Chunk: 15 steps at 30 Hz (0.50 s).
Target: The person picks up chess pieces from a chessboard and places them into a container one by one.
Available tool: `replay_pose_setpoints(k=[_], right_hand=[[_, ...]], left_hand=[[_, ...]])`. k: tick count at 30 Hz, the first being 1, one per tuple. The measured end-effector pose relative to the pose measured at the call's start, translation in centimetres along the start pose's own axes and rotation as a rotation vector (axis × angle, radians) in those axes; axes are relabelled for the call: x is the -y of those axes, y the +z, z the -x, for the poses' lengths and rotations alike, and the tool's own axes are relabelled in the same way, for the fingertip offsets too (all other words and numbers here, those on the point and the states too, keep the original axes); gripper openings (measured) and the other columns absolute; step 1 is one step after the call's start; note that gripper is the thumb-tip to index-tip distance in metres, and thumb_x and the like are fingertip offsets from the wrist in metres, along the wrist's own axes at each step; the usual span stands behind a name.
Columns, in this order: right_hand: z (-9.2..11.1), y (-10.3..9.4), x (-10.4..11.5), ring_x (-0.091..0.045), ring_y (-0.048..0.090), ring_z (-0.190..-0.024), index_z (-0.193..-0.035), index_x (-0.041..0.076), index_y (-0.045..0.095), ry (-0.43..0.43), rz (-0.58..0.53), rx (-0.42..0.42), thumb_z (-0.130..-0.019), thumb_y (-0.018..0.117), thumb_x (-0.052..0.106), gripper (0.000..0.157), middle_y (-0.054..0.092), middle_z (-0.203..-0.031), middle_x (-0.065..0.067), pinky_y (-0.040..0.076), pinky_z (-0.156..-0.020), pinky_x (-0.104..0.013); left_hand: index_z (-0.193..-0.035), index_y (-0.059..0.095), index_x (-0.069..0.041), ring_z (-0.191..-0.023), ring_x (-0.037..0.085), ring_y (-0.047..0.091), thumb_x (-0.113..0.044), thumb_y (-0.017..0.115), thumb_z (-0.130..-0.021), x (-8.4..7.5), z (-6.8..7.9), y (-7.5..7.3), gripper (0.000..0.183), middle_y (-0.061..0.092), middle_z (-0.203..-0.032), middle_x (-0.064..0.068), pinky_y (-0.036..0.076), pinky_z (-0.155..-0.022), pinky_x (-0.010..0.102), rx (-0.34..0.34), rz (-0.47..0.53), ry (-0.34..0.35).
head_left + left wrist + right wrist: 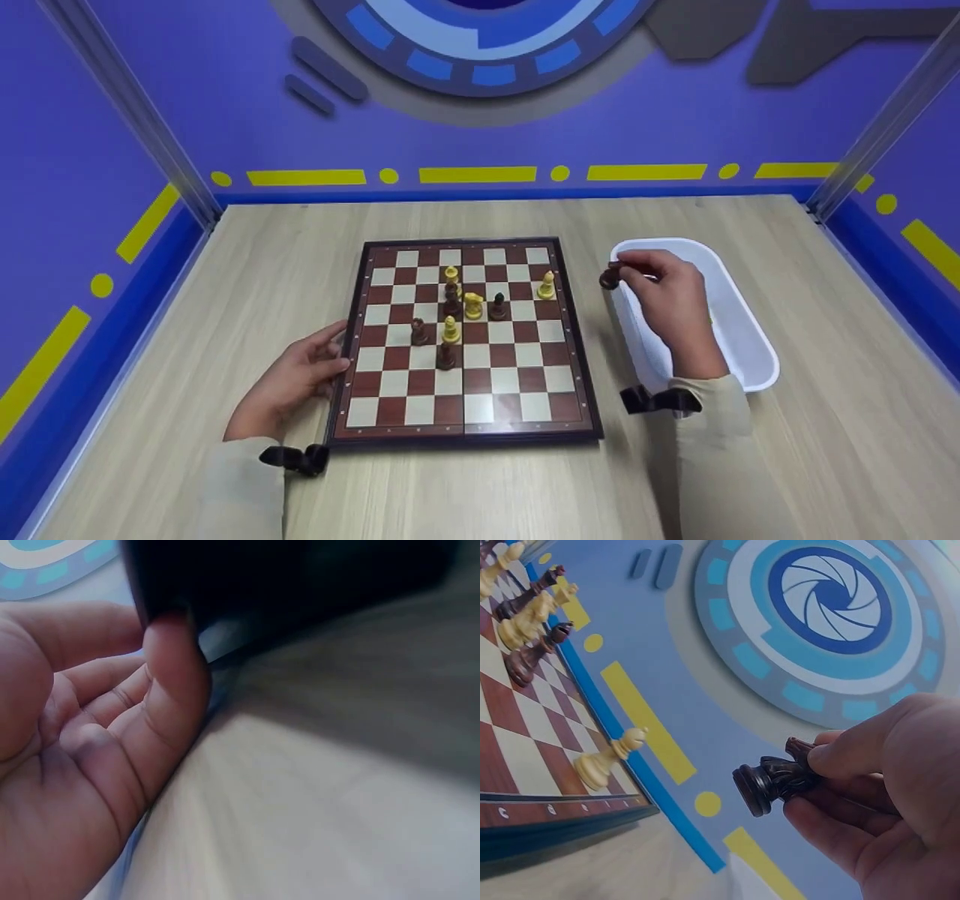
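A dark brown chess knight (772, 780) is pinched by its head between the thumb and fingers of my right hand (670, 296), base pointing left. In the head view that hand is over the near-left rim of a white plastic tub (761, 352). My left hand (296, 375) grips the left edge of a chessboard (517, 416); in the left wrist view its fingers (176, 660) meet the dark side of the board. Dark and cream pieces stand on the squares, among them a cream knight (472, 306), a dark rook (419, 331) and a cream bishop (547, 285) near the right edge.
Other pieces on the board include a cream queen (451, 274), a dark bishop (499, 306) and a cream bishop (450, 330). Board and tub rest on a light wooden table (285, 255). Blue-purple panels (480, 142) enclose the table's back and sides.
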State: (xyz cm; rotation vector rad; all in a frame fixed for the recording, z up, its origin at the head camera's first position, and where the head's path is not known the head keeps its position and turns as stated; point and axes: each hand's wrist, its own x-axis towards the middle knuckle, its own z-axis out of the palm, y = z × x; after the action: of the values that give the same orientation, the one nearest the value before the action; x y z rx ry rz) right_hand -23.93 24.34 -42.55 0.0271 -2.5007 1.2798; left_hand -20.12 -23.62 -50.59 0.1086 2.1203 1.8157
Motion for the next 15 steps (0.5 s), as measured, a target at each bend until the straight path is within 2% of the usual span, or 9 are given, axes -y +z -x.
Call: replay_pose_setpoints(k=[3,10,15], right_hand=[[-0.1,-0.5,-0.2,0.002,0.062,-0.088,-0.110,0.006,0.073,0.029,0.001,-0.007,-0.091,0.064,0.010,0.021,0.072,-0.106,-0.010,0.047,-0.076,-0.009],[-0.1,-1.3,-0.6,-0.002,0.061,-0.091,-0.112,0.008,0.072,0.064,0.025,-0.024,-0.093,0.064,0.013,0.022,0.071,-0.107,-0.008,0.048,-0.077,-0.014],[-0.1,-1.7,-0.9,0.007,0.058,-0.085,-0.111,0.007,0.073,0.077,0.041,-0.050,-0.092,0.064,0.013,0.022,0.072,-0.106,-0.009,0.047,-0.075,-0.013]], left_hand=[[-0.155,0.021,-0.007,-0.066,0.007,0.060,-0.002,0.058,-0.094,0.0,0.0,0.0,0.071,0.051,-0.099,0.002,0.054,-0.055,0.027,0.004,0.003,0.000],[-0.155,0.021,-0.008,-0.067,0.007,0.059,0.001,0.055,-0.094,-0.1,0.1,0.0,0.070,0.052,-0.098,0.001,0.054,-0.054,0.027,0.005,-0.009,0.002],[-0.155,0.020,-0.007,-0.065,0.007,0.058,0.000,0.055,-0.095,-0.1,0.0,0.1,0.070,0.053,-0.096,0.000,0.053,-0.053,0.025,0.009,-0.013,0.002]])
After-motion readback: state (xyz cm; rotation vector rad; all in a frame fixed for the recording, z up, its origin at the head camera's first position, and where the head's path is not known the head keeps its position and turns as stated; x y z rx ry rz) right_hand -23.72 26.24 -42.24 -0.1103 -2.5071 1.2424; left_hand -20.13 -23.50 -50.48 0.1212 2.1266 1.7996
